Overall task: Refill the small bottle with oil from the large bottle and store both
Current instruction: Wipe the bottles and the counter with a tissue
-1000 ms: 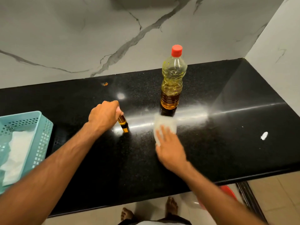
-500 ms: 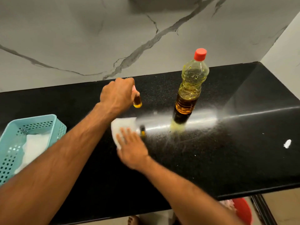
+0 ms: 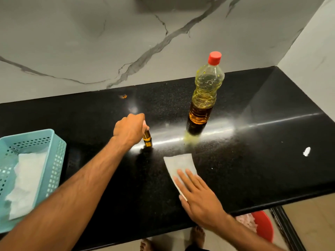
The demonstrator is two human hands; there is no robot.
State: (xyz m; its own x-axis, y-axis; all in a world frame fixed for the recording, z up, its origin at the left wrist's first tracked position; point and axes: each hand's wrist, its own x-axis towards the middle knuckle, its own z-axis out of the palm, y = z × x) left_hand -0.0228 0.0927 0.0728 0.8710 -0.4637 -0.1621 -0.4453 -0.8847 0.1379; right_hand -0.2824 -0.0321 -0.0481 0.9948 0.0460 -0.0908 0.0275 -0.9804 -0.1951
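Amber small bottle (image 3: 147, 140) gripped by left hand (image 3: 129, 128); right hand (image 3: 198, 200) flat on thin tissue (image 3: 179, 164).

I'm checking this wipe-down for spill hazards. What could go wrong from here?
1. The left hand grips the small oil bottle only at its top; it might tip on the glossy countertop.
2. The right hand presses the tissue just in front of the large oil bottle; a forward wipe could knock it over.
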